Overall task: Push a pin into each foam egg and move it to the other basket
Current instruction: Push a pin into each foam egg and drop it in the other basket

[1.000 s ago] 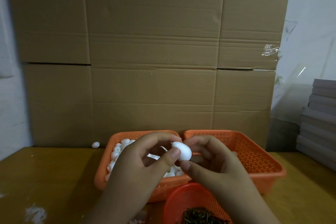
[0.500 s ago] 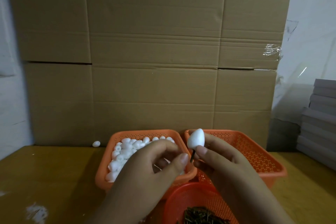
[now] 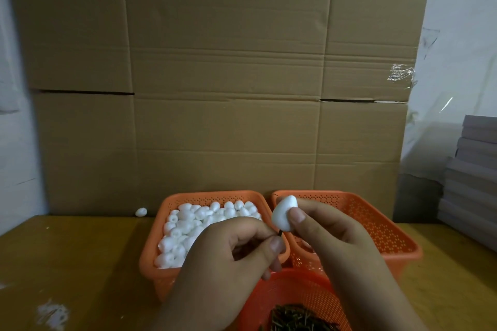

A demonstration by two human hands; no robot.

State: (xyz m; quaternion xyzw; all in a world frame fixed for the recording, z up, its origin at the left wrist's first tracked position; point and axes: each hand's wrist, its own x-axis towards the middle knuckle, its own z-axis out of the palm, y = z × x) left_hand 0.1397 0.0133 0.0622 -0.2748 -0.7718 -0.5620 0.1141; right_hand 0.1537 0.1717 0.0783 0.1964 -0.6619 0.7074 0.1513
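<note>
**Egg held upright over the join between two baskets**

A wall of flattened cardboard [image 3: 228, 75] stands along the far edge of the brown wooden surface [image 3: 67, 263], with a stack of grey boards [image 3: 473, 174] at the right edge. Two orange mesh baskets sit side by side against the cardboard, rims touching. The left basket [image 3: 161, 271] is heaped with white foam eggs [image 3: 193, 223]; the right basket [image 3: 376, 223] shows mostly bare mesh. A round orange basket [image 3: 290, 293] at the near edge holds dark pins [image 3: 298, 318].

The right hand [image 3: 330, 234] pinches one foam egg [image 3: 283, 213] between thumb and curled fingers, above the near-left corner of the right basket. Its long axis runs nearly upright, slightly tilted. A dark pin [image 3: 279, 234] sticks out of its lower end, pointing down and left. The left hand [image 3: 236, 258] has its thumb and forefinger closed on that pin's free end.

One stray egg [image 3: 141, 212] lies on the surface by the cardboard, left of the baskets. Bare surface spreads wide to the left.
</note>
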